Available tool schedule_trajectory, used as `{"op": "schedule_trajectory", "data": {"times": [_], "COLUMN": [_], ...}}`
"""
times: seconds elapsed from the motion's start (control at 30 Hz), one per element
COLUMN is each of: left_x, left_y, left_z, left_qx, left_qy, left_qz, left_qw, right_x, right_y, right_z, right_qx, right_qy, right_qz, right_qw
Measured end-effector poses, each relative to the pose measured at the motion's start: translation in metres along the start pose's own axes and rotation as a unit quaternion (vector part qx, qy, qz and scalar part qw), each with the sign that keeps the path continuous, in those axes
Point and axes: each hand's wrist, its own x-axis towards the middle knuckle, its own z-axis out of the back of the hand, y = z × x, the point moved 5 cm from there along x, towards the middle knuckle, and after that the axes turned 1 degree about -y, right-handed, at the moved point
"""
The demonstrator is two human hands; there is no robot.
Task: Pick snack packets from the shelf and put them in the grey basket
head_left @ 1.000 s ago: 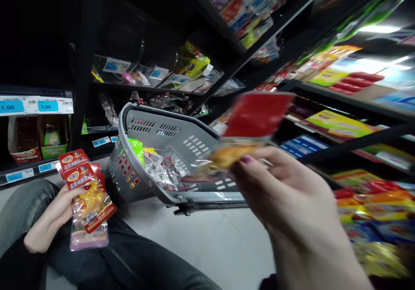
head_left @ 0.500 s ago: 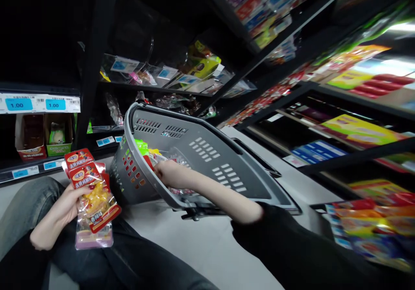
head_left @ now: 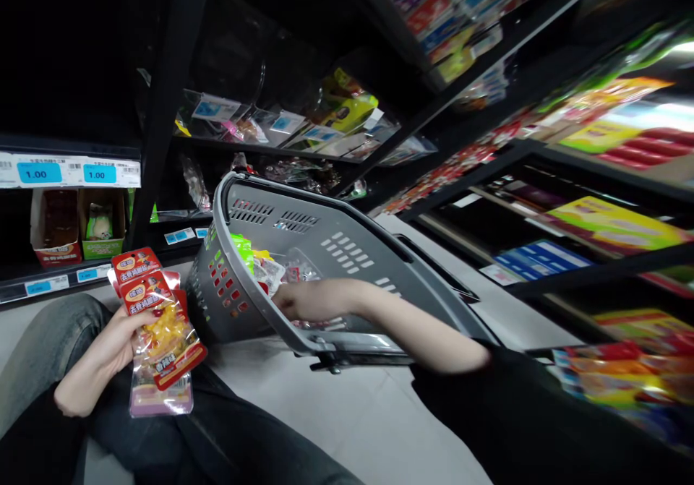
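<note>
My left hand (head_left: 122, 337) is closed round several snack packets (head_left: 163, 326), red at the top with clear windows showing yellowish pieces, fanned out above my lap. Over the near rim of a grey shopping basket (head_left: 293, 214) reaches my right hand (head_left: 301, 298). Its fingers are curled down inside, and the rim and the hand itself hide the fingertips, so I cannot make out what they grip. Inside the basket, beside that hand, lie a bright green packet (head_left: 243, 251), a white and red packet (head_left: 268, 274) and other clear-wrapped packets.
Black shelving (head_left: 178, 58) runs along the left and back, with price labels (head_left: 70, 172) on its edges. Two small open cartons (head_left: 102, 225) stand on the low left shelf. Another rack with packets (head_left: 618, 225) lines the right. Pale floor (head_left: 358, 413) shows beneath the basket.
My right hand has moved right and slightly down inside the basket, uncovering the white and red packet. My left hand still holds its packets. The whole view has shifted slightly.
</note>
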Motion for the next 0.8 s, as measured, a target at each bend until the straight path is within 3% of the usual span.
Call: {"op": "schedule_trajectory", "data": {"times": [0.1, 0.2, 0.23, 0.27, 0.3, 0.37, 0.4, 0.47, 0.53, 0.67, 0.8], "left_x": [0.002, 0.002, 0.001, 0.0, -0.001, -0.004, -0.006, -0.009, -0.012, -0.015, -0.013], "left_y": [0.002, 0.001, 0.0, 0.0, -0.001, -0.001, -0.001, 0.001, 0.005, 0.011, 0.015], "left_z": [0.002, 0.002, 0.001, -0.001, -0.002, -0.005, -0.007, -0.011, -0.015, -0.018, -0.018], "left_qx": [-0.004, -0.004, -0.004, -0.005, -0.005, -0.007, -0.006, 0.001, 0.01, 0.016, 0.004], "left_qy": [0.006, 0.012, 0.016, 0.019, 0.019, 0.019, 0.024, 0.046, 0.071, 0.115, 0.118], "left_qz": [-0.004, -0.009, -0.011, -0.011, -0.011, -0.01, -0.008, -0.002, 0.007, 0.014, 0.028], "left_qw": [1.0, 1.0, 1.0, 1.0, 1.0, 1.0, 1.0, 0.999, 0.997, 0.993, 0.993], "right_x": [-0.013, -0.053, -0.073, -0.091, -0.103, -0.113, -0.114, -0.108, -0.097, -0.083, -0.08], "right_y": [0.015, 0.042, 0.053, 0.063, 0.072, 0.086, 0.088, 0.089, 0.085, 0.071, 0.059], "right_z": [0.033, 0.054, 0.056, 0.048, 0.028, -0.027, -0.053, -0.093, -0.121, -0.146, -0.154], "right_qx": [-0.014, -0.005, 0.025, 0.068, 0.111, 0.134, 0.129, 0.095, 0.09, 0.153, 0.224], "right_qy": [-0.005, -0.142, -0.239, -0.305, -0.287, -0.192, -0.184, -0.233, -0.235, -0.174, -0.166], "right_qz": [0.012, 0.048, 0.089, 0.13, 0.16, 0.19, 0.175, 0.133, 0.069, -0.038, -0.068], "right_qw": [1.0, 0.989, 0.967, 0.941, 0.938, 0.953, 0.959, 0.959, 0.965, 0.972, 0.958]}}
